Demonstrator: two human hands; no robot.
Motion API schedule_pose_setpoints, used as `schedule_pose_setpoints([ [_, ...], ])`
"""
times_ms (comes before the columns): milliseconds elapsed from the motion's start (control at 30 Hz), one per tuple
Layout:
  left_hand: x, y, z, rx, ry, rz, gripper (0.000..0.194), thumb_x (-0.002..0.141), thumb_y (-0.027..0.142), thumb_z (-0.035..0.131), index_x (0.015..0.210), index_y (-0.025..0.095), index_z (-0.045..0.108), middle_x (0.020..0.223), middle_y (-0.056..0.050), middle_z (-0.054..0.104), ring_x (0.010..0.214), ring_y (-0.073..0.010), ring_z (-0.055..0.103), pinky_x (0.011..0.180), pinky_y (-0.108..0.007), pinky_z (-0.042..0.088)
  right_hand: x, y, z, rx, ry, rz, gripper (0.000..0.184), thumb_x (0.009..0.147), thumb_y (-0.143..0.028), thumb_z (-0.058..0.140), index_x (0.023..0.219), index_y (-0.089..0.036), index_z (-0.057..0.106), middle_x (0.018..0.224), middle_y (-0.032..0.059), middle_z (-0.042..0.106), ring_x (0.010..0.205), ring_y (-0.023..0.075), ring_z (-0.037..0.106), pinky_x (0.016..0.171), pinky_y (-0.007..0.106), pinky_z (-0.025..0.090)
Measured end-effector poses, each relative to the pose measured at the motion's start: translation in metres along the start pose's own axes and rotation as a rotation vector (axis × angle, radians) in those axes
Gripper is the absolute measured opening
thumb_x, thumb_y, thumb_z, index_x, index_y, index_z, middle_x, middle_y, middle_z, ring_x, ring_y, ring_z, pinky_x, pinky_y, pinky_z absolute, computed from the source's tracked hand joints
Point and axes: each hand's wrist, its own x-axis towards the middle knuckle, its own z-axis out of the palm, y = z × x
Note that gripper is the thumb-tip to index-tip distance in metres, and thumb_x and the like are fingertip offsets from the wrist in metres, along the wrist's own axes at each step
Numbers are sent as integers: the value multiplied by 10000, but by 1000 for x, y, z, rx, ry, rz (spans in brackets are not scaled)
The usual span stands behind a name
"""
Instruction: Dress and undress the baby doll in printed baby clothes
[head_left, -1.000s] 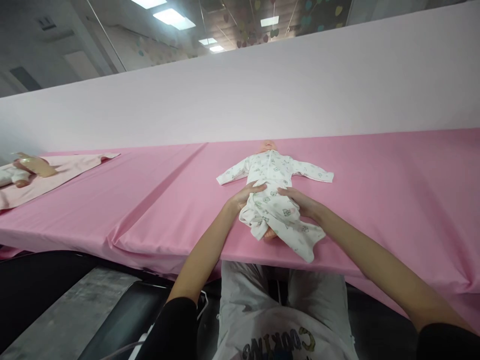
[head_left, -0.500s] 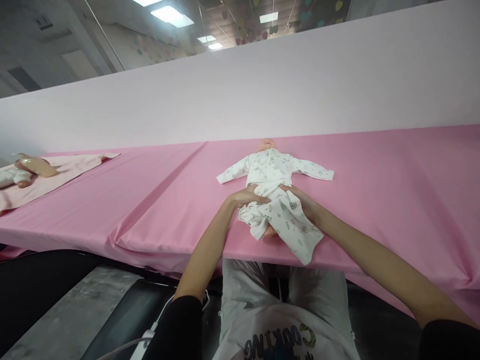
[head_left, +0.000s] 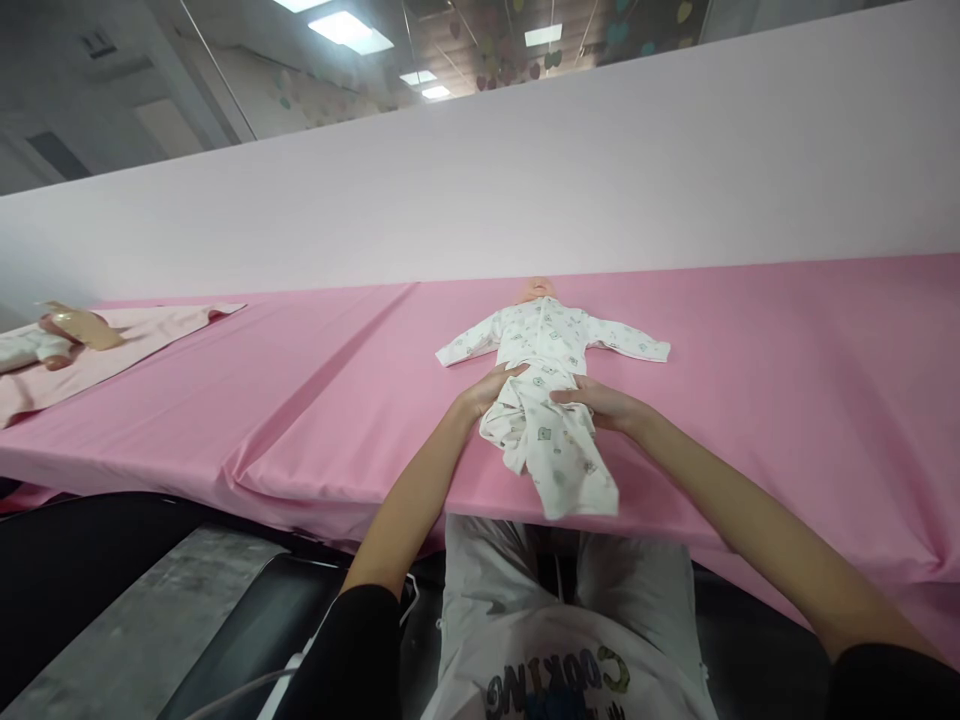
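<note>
On its back lies a baby doll [head_left: 538, 289], dressed in a white printed long-sleeved top [head_left: 541, 332] with both sleeves spread sideways. White printed baby pants [head_left: 564, 455] bunch around its lower body, one leg hanging toward me. My left hand [head_left: 491, 390] grips the pants at the left side of the waist, fingers partly tucked under the cloth. On the other side my right hand [head_left: 606, 403] holds the same pants, thumb lying over the fabric. The doll's legs are hidden by the cloth.
A pink cover [head_left: 337, 400] spreads over the long table against a white wall [head_left: 480, 190]. At the far left a light pink cloth [head_left: 150, 335] bears a bottle-like tan object [head_left: 94, 328] and a white-clothed thing. A white cable runs by my left elbow.
The loose pant leg has swung left and now covers the doll's foot seen before. My right hand has shifted slightly down, its thumb now over the cloth.
</note>
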Motion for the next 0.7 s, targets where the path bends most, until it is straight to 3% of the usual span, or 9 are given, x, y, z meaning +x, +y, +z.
schedule_pose_setpoints([
  [133, -5, 6, -1, 94, -55, -27, 464, 710, 305, 726, 1108, 95, 615, 1046, -155, 685, 950, -259, 658, 882, -381, 503, 3, 5, -1, 101, 49, -53, 296, 711, -239, 727, 968, -141, 620, 876, 72, 700, 747, 176, 659, 635, 254, 544],
  [333, -7, 10, -9, 288, -64, -65, 651, 527, 184, 838, 1129, 120, 596, 989, -127, 692, 883, -240, 664, 818, -359, 519, 6, 7, 3, 167, 137, -87, 190, 804, -216, 613, 964, -114, 624, 784, 73, 694, 650, 162, 637, 584, 255, 522],
  [433, -7, 10, -7, 289, -70, -47, 587, 561, 224, 826, 1093, 117, 603, 901, -112, 698, 773, -200, 665, 736, -330, 538, 4, 5, 7, 146, 211, -77, 237, 828, -257, 599, 1014, -111, 605, 795, 81, 693, 644, 170, 634, 601, 279, 527],
  [567, -10, 10, -2, 273, -115, -77, 474, 627, 290, 791, 1020, 89, 618, 738, -87, 685, 545, -137, 608, 573, -285, 528, -1, 2, 8, 145, 117, -54, 298, 838, -335, 585, 1038, -115, 599, 885, 107, 696, 731, 205, 655, 693, 333, 544],
  [700, -9, 5, 4, 119, -99, -8, 425, 691, 286, 744, 1043, 87, 614, 753, -88, 696, 559, -144, 621, 551, -261, 528, -4, -1, 5, 45, 78, -82, 345, 716, -198, 694, 1044, -148, 600, 930, 84, 701, 782, 208, 666, 717, 315, 549],
])
